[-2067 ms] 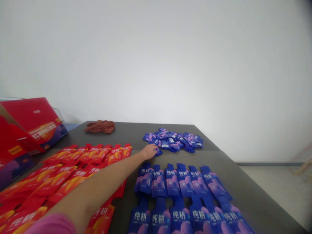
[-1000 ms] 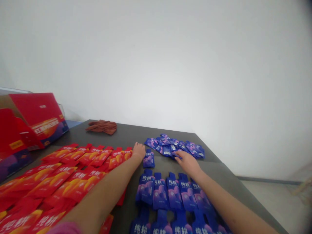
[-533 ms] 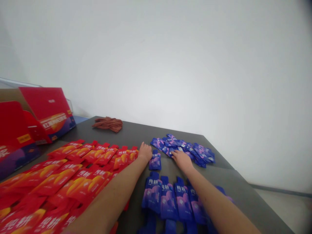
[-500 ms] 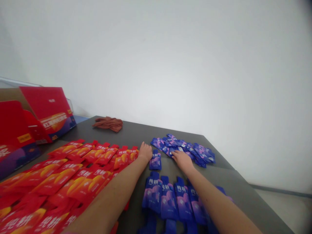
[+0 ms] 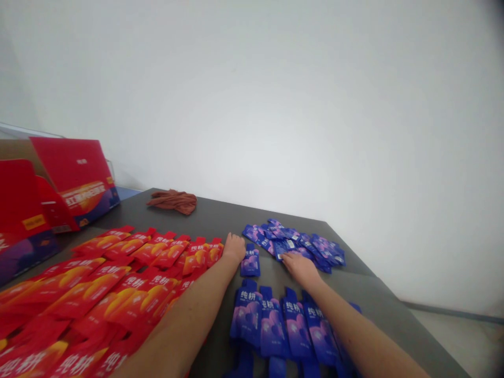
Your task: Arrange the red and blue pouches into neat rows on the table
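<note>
My left hand (image 5: 234,248) rests on the table between the red pouches (image 5: 159,257) and a single blue pouch (image 5: 250,262). Its fingers are loosely bent, apart, with nothing seen in them. At the front edge of a loose pile of blue pouches (image 5: 323,249), my right hand (image 5: 302,269) has thumb and fingers closed on the near end of one blue pouch (image 5: 282,247). Closer to me, several blue pouches (image 5: 271,323) lie side by side in overlapping rows, partly covered by my right forearm.
Red and blue printed cartons (image 5: 84,181) stand open at the left. A crumpled brown cloth (image 5: 173,201) lies near the back edge of the dark table (image 5: 220,212). Behind is a white wall (image 5: 275,105); the table's right edge slants toward me.
My right hand has drawn back slightly toward me and to the right, with a pouch at its fingertips turning at the pile's edge. My left hand has barely moved.
</note>
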The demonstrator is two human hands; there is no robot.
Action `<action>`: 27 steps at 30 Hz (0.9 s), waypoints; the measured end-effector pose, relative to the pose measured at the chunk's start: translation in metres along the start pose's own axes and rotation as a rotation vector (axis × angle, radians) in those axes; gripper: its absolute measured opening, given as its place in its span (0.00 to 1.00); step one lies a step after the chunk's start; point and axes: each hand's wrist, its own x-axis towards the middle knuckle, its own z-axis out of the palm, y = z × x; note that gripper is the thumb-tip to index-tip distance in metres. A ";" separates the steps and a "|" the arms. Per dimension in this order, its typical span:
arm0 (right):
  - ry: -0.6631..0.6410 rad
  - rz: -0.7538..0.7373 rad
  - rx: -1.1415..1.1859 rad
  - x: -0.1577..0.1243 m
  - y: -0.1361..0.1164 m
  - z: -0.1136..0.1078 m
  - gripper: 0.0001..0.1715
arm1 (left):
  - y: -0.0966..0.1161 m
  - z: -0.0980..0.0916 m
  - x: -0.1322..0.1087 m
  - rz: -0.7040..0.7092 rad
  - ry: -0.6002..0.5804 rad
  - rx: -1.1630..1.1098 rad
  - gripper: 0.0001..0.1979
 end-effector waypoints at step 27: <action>-0.031 0.220 0.514 -0.021 -0.056 0.005 0.21 | 0.001 -0.004 -0.001 -0.017 -0.032 0.000 0.15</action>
